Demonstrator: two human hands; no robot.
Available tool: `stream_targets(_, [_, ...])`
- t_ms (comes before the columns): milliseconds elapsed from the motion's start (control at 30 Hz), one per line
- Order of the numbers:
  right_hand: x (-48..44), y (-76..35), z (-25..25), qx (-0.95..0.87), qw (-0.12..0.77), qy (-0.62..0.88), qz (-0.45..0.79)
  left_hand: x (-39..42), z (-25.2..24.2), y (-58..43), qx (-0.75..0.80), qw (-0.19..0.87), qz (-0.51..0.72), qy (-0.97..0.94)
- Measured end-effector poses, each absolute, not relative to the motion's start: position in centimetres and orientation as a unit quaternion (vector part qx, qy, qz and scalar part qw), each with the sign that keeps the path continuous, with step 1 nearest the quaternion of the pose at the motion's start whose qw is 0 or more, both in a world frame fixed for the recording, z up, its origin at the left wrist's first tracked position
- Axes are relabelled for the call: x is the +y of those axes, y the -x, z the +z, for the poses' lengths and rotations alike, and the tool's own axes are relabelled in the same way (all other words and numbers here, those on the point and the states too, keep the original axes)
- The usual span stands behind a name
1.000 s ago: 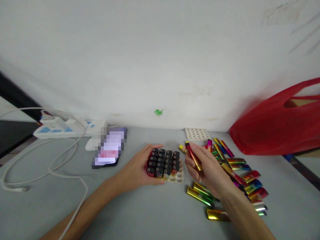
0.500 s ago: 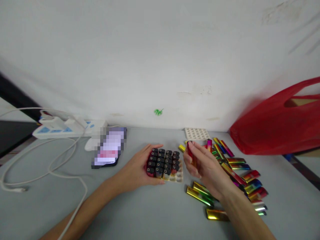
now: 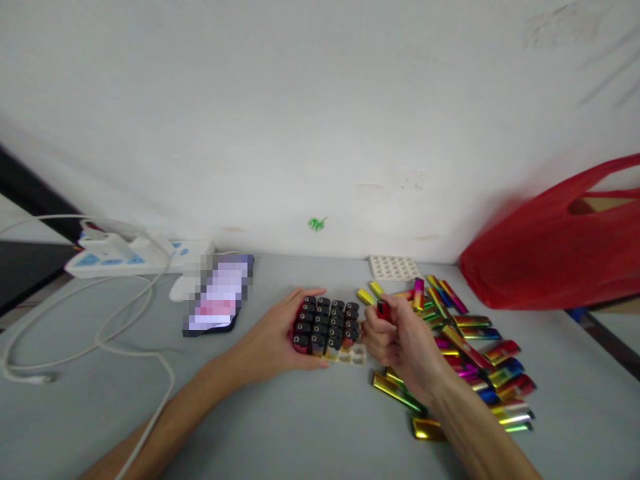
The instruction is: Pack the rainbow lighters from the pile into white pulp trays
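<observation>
A pale tray (image 3: 356, 357) on the grey table holds several upright lighters (image 3: 327, 323) with black tops. My left hand (image 3: 280, 337) is wrapped round the tray's left side. My right hand (image 3: 400, 337), fingers closed, holds one red lighter (image 3: 384, 311) upright just right of the tray. A heap of shiny, many-coloured lighters (image 3: 470, 353) lies on the table to the right of my right hand.
A second pale tray (image 3: 394, 268) lies by the wall. A phone (image 3: 220, 293) rests left of the tray, with a white power strip (image 3: 130, 257) and white cables (image 3: 100, 333) further left. A red plastic bag (image 3: 555, 247) fills the right.
My right hand has turned the red lighter upright and drawn it down and left, closer to the tray's right edge. My left hand and the tray have stayed put.
</observation>
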State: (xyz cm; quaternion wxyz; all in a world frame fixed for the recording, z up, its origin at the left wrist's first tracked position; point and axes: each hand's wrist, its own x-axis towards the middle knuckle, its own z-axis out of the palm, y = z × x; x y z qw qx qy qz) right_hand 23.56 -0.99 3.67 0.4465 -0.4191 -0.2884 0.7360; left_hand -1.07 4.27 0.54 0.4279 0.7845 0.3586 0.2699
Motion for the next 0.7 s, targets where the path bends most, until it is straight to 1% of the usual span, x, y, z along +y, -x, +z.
stream_targets(200, [-1.30, -22.88, 3.52, -0.287, 0.457, 0.437, 0.720, 4.17, 0.69, 1.04, 0.362, 0.421, 0.272, -0.786])
stream_targets(567, [-0.85, -23.28, 3.61, -0.253, 0.414, 0.482, 0.730, 4.09, 0.77, 0.99, 0.365, 0.402, 0.267, -0.796])
stream_targets(700, [-0.97, -23.20, 3.78, -0.268, 0.398, 0.489, 0.728, 4.04, 0.85, 0.92, 0.369, 0.396, 0.271, -0.796])
